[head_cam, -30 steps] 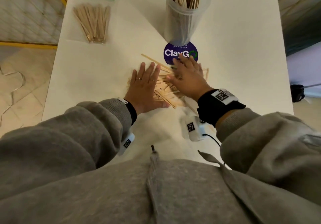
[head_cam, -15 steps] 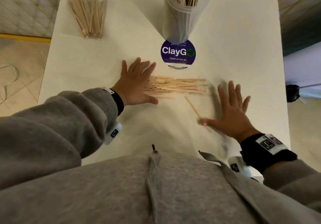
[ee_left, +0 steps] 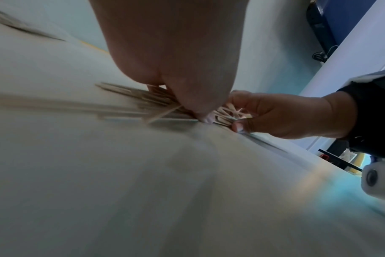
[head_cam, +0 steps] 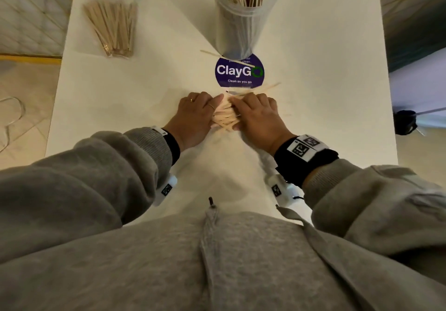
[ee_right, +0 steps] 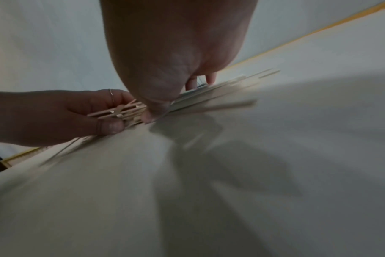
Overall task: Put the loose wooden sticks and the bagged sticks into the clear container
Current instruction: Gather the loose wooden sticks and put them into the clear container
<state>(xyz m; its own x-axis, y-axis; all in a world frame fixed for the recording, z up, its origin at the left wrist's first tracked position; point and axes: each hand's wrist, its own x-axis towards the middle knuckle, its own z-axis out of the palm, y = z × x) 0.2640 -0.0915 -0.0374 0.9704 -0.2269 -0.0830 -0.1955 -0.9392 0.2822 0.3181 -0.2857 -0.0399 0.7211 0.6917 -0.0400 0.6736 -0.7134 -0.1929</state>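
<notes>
A pile of loose wooden sticks [head_cam: 225, 117] lies bunched at the middle of the white table [head_cam: 325, 93]. My left hand [head_cam: 200, 112] curls round its left end. My right hand [head_cam: 252, 112] curls round its right end, knuckles up. In the right wrist view the left hand [ee_right: 81, 113] pinches the sticks [ee_right: 220, 97] between thumb and fingers. The left wrist view shows the right hand [ee_left: 270, 116] gripping the sticks [ee_left: 132, 97] likewise. The tall clear container [head_cam: 241, 28], holding several sticks, stands behind the pile. The bagged sticks [head_cam: 113, 26] lie at the far left.
A purple round ClayGo sticker [head_cam: 239, 71] is stuck to the table between the pile and the container. One single stick [head_cam: 226, 57] lies across the container's base. The table's edges run close on the left and right, with floor beyond.
My right hand has swung in from the right side of the table and both hands have closed round the sticks, squeezing the spread row into a tight bunch.
</notes>
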